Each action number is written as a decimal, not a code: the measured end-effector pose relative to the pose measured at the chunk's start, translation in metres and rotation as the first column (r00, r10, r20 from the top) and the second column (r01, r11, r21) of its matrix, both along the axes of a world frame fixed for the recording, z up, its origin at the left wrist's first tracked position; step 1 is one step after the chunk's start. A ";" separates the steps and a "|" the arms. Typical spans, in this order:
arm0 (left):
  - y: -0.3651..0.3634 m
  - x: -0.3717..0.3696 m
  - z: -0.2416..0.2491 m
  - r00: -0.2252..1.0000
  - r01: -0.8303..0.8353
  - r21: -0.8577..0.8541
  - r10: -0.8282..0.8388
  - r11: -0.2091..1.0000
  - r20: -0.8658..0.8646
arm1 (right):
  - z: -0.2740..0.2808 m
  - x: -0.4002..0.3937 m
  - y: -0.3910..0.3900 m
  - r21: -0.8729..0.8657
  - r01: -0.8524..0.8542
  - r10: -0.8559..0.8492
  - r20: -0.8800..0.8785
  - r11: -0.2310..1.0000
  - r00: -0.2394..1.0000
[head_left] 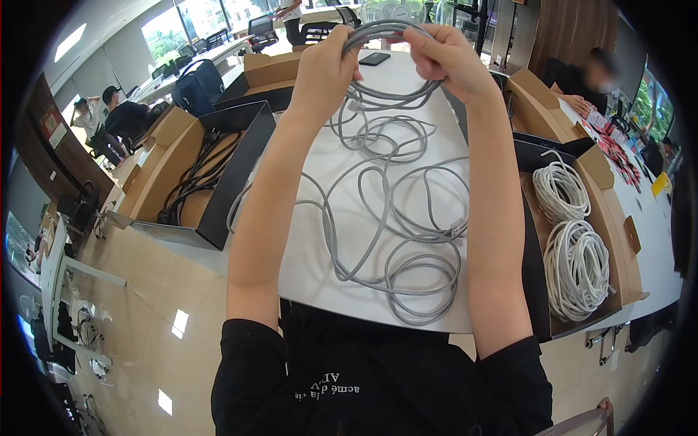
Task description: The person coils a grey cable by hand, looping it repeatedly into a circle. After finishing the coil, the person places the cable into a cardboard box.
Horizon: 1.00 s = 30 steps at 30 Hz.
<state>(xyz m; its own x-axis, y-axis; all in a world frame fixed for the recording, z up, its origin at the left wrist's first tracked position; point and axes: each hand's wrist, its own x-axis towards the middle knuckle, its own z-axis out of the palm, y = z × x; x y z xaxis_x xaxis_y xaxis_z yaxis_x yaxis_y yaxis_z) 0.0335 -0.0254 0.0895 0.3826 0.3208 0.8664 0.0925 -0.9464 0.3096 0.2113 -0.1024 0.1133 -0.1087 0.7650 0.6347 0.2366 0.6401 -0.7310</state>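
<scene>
Both hands are raised over the far part of the white table (313,283), with a looped grey cable (396,97) between them. My left hand (325,71) has its fingers wrapped round the left side of the coil. On the right side, my right hand (449,62) pinches the top of the loops with curled fingers. Below the hands, more grey cable (378,171) lies in loose, tangled loops on the table, with a rounder bundle (423,287) near the front edge.
At left, an open box (251,156) holds black cables (200,178). At right, another box (534,254) holds coiled white cables (576,269). A phone (374,59) lies beyond the hands. A person (585,80) sits at the far right; others are in the background.
</scene>
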 end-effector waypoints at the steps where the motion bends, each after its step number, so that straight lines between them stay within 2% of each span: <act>1: 0.002 0.001 -0.002 0.999 0.034 -0.036 -0.034 0.999 0.006 | 0.004 -0.001 -0.002 -0.011 -0.077 0.076 -0.065 0.997 0.995; 2: 0.004 0.003 -0.004 0.998 0.069 -0.072 -0.069 0.995 0.014 | 0.005 -0.003 -0.005 0.027 0.008 -0.007 -0.027 1.000 1.000; 5: 0.010 0.009 -0.013 0.993 0.117 -0.108 -0.120 0.987 -0.021 | 0.008 0.002 -0.010 0.072 0.087 -0.087 -0.004 0.994 0.996; 6: 0.007 0.008 -0.016 0.985 0.148 -0.273 -0.168 0.950 -0.050 | 0.006 0.018 0.000 0.081 0.034 -0.027 -0.089 0.996 0.996; 8: 0.024 0.013 -0.027 0.994 -0.005 0.092 0.015 0.996 -0.107 | 0.013 0.027 -0.014 0.057 -0.063 0.074 -0.215 0.996 0.974; 9: 0.027 0.014 -0.029 0.988 -0.080 0.277 0.114 0.958 -0.107 | 0.017 0.028 -0.019 0.053 -0.113 0.123 -0.276 0.992 0.953; 10: 0.029 0.012 -0.033 0.973 -0.137 0.333 0.190 0.933 -0.132 | 0.017 0.025 -0.017 0.136 0.096 -0.069 -0.194 0.986 0.979; 12: 0.031 0.005 -0.031 0.911 -0.128 0.004 0.119 0.992 -0.394 | 0.020 0.031 -0.024 0.130 0.160 -0.133 -0.195 0.979 0.972; 13: 0.028 0.002 -0.028 0.862 -0.148 -0.163 0.046 0.975 -0.506 | 0.021 0.033 -0.029 0.124 0.193 -0.166 -0.196 0.973 0.966; 14: 0.025 0.002 -0.023 0.833 -0.177 -0.246 0.012 0.953 -0.554 | 0.021 0.033 -0.032 0.101 0.226 -0.206 -0.179 0.969 0.962; 16: 0.037 0.004 -0.028 0.914 -0.015 -0.353 -0.131 0.936 -0.384 | 0.020 0.037 -0.031 0.090 0.258 -0.242 -0.156 0.962 0.958; 18: 0.041 0.007 -0.028 0.945 0.164 -0.439 -0.268 0.883 -0.186 | 0.017 0.040 -0.029 0.056 0.275 -0.269 -0.096 0.960 0.958; 20: 0.037 0.007 -0.021 0.922 0.351 -0.496 -0.386 0.794 0.034 | 0.012 0.039 -0.025 0.026 0.292 -0.291 -0.036 0.956 0.956; 23: 0.023 0.002 -0.007 0.821 0.554 -0.463 -0.545 0.692 0.169 | 0.012 0.029 -0.022 0.014 0.365 -0.364 0.100 0.931 0.926; 24: 0.022 0.001 -0.004 0.831 0.526 -0.452 -0.547 0.720 0.097 | 0.011 0.024 -0.020 0.044 0.407 -0.408 0.156 0.913 0.899; 26: 0.020 0.006 -0.008 0.884 0.456 -0.245 -0.466 0.856 0.017 | 0.011 0.021 -0.016 0.066 0.440 -0.440 0.278 0.896 0.854; 28: 0.012 0.010 -0.010 0.926 0.376 0.027 -0.374 0.926 -0.053 | 0.009 0.008 -0.016 0.072 0.385 -0.390 0.269 0.920 0.881; 30: 0.003 0.010 -0.010 0.951 0.298 -0.011 -0.298 0.955 -0.079 | 0.008 0.002 -0.016 0.074 0.385 -0.389 0.297 0.920 0.872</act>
